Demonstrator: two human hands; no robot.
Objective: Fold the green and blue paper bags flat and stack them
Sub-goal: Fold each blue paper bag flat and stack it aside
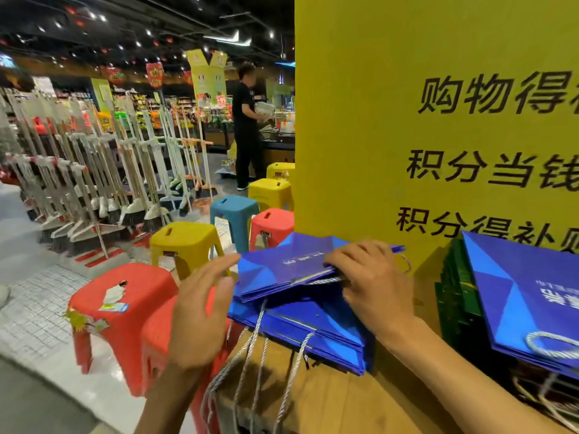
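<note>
Shop aisle, brown tabletop [329,399]: top blue bag [291,264] on blue stack [313,327] beside green bags [454,296]; right hand [372,277] fingers pinching its edge, left hand [200,308] open alongside; best pressed flat, edges squared.

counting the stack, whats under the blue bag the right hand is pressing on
More flat blue bags, rope handles hanging off the front, on a brown surface. The right hand covers part of the top bag.

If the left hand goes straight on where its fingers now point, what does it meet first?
Most likely the left edge of the top blue bag; the left hand is open, fingertips almost there. Depth is unclear, so it may pass just in front.
</note>
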